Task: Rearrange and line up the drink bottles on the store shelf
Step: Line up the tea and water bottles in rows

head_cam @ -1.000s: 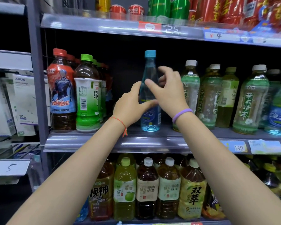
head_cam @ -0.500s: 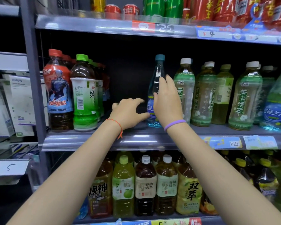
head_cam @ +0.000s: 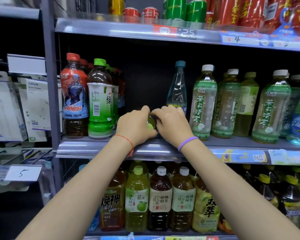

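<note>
Your two hands met in the gap on the middle shelf [head_cam: 93, 146], fingers curled around a small green-and-dark bottle [head_cam: 150, 122] held between them. Only a sliver of it showed between your palms, so its shape and label could not be made out. Your left hand [head_cam: 135, 124], with a red string at the wrist, cupped it from the left; your right hand [head_cam: 171, 124], with a purple band, closed on it from the right.

Just behind your right hand stood a slim clear bottle with a blue cap [head_cam: 177, 87], upright. To its right ran a row of pale green tea bottles [head_cam: 203, 103] with white caps, smooth plastic with printed labels. To the left of the gap stood a dark tea bottle with a green cap [head_cam: 100, 99] and a red-capped bottle [head_cam: 74, 94], touching side by side.

The shelf was grey metal with a glossy clear price strip along its front edge. Above it, cans [head_cam: 196, 10] were cut off by the frame's top. Below, a lower shelf held more tea bottles [head_cam: 160, 198], partly hidden by your forearms. The shelf's back was dark.
</note>
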{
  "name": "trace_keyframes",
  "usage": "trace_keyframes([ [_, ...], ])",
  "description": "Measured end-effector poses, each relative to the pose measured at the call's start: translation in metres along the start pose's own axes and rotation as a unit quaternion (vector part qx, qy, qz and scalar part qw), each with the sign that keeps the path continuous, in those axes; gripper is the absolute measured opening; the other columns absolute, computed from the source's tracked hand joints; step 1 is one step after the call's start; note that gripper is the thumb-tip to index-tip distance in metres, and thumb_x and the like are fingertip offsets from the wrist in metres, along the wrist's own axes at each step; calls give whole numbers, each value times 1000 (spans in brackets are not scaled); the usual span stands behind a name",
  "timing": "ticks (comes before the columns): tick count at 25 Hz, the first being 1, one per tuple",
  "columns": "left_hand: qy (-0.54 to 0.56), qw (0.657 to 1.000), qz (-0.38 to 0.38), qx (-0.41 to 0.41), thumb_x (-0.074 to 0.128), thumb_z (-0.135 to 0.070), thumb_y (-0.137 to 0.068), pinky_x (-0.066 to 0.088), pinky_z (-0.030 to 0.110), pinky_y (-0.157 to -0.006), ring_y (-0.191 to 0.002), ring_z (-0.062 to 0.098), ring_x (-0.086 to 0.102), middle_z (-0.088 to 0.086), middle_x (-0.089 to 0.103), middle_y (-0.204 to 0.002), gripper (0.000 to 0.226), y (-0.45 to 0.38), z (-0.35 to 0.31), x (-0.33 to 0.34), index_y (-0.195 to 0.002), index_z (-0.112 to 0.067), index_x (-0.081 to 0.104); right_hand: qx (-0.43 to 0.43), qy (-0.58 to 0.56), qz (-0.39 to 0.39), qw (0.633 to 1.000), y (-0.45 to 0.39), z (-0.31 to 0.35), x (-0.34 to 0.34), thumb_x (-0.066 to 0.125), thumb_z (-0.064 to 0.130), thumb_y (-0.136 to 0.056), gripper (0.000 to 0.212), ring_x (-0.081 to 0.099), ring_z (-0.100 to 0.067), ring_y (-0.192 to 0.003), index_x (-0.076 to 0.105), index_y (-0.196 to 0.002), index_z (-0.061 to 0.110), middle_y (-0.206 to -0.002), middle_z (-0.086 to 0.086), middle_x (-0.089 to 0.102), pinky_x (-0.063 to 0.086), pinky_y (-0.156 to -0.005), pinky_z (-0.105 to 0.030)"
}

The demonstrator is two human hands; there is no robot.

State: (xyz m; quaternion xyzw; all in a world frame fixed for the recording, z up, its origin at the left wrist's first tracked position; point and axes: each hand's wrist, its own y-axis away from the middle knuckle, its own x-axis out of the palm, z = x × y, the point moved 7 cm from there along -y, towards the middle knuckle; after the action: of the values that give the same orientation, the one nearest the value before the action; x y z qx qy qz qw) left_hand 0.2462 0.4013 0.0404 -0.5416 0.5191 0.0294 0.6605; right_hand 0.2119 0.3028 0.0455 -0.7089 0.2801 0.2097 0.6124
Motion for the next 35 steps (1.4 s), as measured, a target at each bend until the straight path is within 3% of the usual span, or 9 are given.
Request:
trace_keyframes([
  [6,145,966,-211,38,71,-38,-76,42,33,-55,-68,23,58,-10,54,-74,35,17,-1,-30,-101,-20,55,-12,-69,-53,996,4,2,-6,60,15,-82,46,50,-23,-103,54,-127,25,-104,5,61,31,-85,-36],
  [11,267,915,-286,101,67,-34,-84,46,31,-70,-79,11,48,-7,50,-90,32,14,-7,-53,-106,-13,59,47,-346,-59,935,-2,6,-31,65,24,-80,44,57,-21,-94,48,-121,27,-105,4,61,49,-84,-42],
  [13,311,912,-255,77,61,-45,-84,45,29,-79,-90,12,50,-3,51,-102,44,8,2,-49,-118,-17,56,71,-365,-77,925,-5,0,-42,71,30,-82,50,59,-18,-96,47,-126,27,-109,4,62,52,-81,-38],
  [16,376,918,-117,55,54,-48,-80,47,32,-92,-107,9,52,-5,52,-117,61,-1,10,-20,-136,-27,43,99,-349,-126,923,-18,-13,-61,73,44,-82,58,62,-18,-98,45,-129,24,-109,4,64,53,-83,-39],
  [19,325,945,-15,28,66,-45,-78,51,43,-92,-109,15,58,-4,58,-122,72,-7,9,5,-141,-31,33,147,-332,-112,925,-35,-25,-65,67,50,-85,59,63,-21,-102,45,-130,19,-111,0,65,52,-88,-43],
  [26,179,982,-19,-64,72,-48,-81,52,39,-78,-100,30,64,8,64,-117,65,-28,16,9,-126,-14,40,148,-250,-37,956,-51,-26,-49,62,36,-93,45,60,-24,-100,49,-130,12,-119,-8,56,52,-88,-39],
  [30,173,982,1,-73,71,-47,-84,50,37,-80,-106,31,63,11,62,-122,64,-33,19,14,-126,-10,39,137,-184,-143,963,-33,-29,-58,58,23,-91,39,50,-26,-108,53,-128,11,-121,-10,47,49,-89,-38],
  [32,172,982,14,-73,69,-45,-86,50,38,-84,-110,32,61,13,61,-125,64,-36,19,18,-128,-8,39,149,-171,-205,952,-22,-35,-62,59,18,-87,48,45,-30,-113,48,-132,7,-122,-14,44,45,-94,-38],
  [35,180,980,31,-85,68,-42,-88,49,37,-86,-114,32,60,14,60,-129,66,-42,18,24,-133,-7,37,219,-243,-134,935,-11,-38,-39,60,18,-85,73,38,-35,-126,25,-147,2,-137,-19,34,37,-107,-43],
])
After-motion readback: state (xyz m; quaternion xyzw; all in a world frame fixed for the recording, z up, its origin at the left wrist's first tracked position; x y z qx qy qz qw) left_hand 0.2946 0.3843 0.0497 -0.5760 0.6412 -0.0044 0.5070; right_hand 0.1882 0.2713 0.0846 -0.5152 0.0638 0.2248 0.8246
